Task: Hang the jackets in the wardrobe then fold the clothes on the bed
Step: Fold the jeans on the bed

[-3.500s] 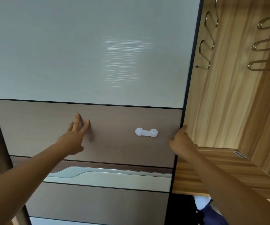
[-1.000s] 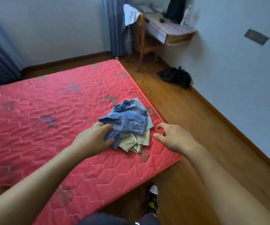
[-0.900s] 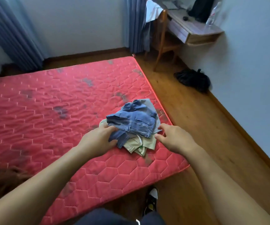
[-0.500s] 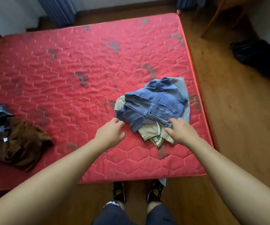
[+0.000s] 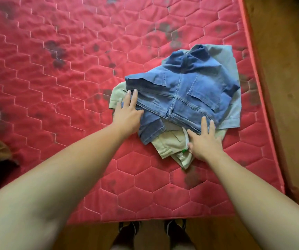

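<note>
Lying waistband toward the person, crumpled jeans sit under both flat, open-fingered hands, gripping nothing.

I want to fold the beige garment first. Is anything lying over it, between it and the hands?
Yes. The blue denim garment lies on top of the beige garment, covering its middle. Only its edges show: under the left hand and beside the right hand, which both rest open on the pile.
</note>
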The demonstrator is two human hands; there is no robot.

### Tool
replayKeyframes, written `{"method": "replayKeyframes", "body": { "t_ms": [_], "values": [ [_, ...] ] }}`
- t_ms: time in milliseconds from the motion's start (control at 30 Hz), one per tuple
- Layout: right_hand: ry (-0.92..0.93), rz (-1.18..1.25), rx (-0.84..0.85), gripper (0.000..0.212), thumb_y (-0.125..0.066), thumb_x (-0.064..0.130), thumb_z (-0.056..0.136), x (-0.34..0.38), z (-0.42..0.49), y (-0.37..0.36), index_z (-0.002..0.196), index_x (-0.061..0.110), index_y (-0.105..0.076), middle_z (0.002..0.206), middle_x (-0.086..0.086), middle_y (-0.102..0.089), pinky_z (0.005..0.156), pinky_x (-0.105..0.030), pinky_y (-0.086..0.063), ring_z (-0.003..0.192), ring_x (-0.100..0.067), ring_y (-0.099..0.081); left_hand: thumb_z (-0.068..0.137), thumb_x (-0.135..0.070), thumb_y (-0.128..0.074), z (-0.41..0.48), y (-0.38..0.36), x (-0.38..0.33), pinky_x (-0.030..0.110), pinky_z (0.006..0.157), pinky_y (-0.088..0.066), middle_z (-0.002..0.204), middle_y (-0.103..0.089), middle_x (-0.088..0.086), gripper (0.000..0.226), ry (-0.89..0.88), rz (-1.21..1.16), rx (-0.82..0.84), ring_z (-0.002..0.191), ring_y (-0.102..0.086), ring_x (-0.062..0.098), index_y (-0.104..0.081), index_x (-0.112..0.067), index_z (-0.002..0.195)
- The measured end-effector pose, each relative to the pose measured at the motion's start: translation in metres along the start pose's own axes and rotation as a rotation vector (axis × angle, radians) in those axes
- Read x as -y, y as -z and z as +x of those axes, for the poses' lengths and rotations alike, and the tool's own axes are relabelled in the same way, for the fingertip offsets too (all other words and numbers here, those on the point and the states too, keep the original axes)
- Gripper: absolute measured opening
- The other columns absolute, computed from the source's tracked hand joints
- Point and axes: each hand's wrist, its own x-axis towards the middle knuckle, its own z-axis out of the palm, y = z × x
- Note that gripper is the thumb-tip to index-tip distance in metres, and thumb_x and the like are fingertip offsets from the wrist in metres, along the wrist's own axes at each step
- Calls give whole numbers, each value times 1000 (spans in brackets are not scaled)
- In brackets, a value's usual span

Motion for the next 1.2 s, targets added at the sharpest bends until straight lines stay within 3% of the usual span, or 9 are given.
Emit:
{"method": "replayKeyframes", "body": {
  "t_ms": [100,233,367,467,633,767,933,1067,1200],
  "values": [
    [-1,-21,22,62,-43,48,104,-4,16,-9,159,39,-15,167,-11,24,115,-70,-21,154,-40,14,94,-35,-52,26,-10,4,61,119,-15,168,-8,13,37,-42,25,120,156,5,35,-60,-31,129],
    [9,-15,-78,78,-47,42,104,-4,9,-11,161,12,-2,169,-9,-10,116,-67,-23,155,-29,-15,95,-37,-54,17,-10,5,58,116,-24,135,-52,4,34,-61,-3,-12,142,-36,25,-62,-15,120],
    [-23,39,-209,68,-65,37,94,1,-10,13,147,14,-32,133,-7,-51,109,-59,-37,129,-29,-49,88,-20,-63,-14,17,1,43,90,-43,96,-64,8,12,-80,-360,-265,98,-62,32,-67,-11,95],
    [-5,88,-140,63,-70,43,89,12,-38,31,139,18,-40,137,-11,-39,103,-53,-44,131,-34,-41,79,-3,-65,-50,57,-17,33,71,-39,85,-57,1,14,-91,-700,-319,84,-59,29,-59,-10,90],
    [130,21,-161,65,-59,49,94,52,-91,57,152,28,-39,167,-18,-4,121,-53,-26,155,-37,-3,76,8,-59,-111,132,-36,33,71,-40,88,-56,7,22,-144,-925,-326,78,-47,18,-59,-6,92],
    [-9,-22,-225,58,-52,42,99,67,-142,91,151,23,-38,167,-17,-9,116,-59,-30,154,-37,-12,74,14,-54,-160,194,-19,22,79,-38,91,-54,7,26,-129,-1009,-379,88,-47,15,-64,-5,88],
    [-12,-22,-460,39,-46,16,99,74,-202,169,138,11,-49,125,-12,-57,90,-52,-50,112,-38,-59,76,13,-53,-217,267,37,40,78,-48,94,-51,5,25,-138,-830,-467,84,-55,25,-64,-9,79],
    [88,53,-553,37,-50,3,91,83,-246,240,127,11,-53,109,-13,-55,70,-46,-50,93,-40,-63,83,1,-53,-266,315,96,45,67,-51,96,-47,1,21,-157,-480,-415,77,-55,29,-63,-17,83],
    [158,-46,-581,18,-48,11,95,95,-288,306,108,14,-60,106,-4,-49,69,-35,-39,96,-34,-62,90,-7,-52,-319,350,158,43,77,-52,102,-48,3,21,-120,-63,-230,96,-53,28,-65,-18,102]
  ]
}}
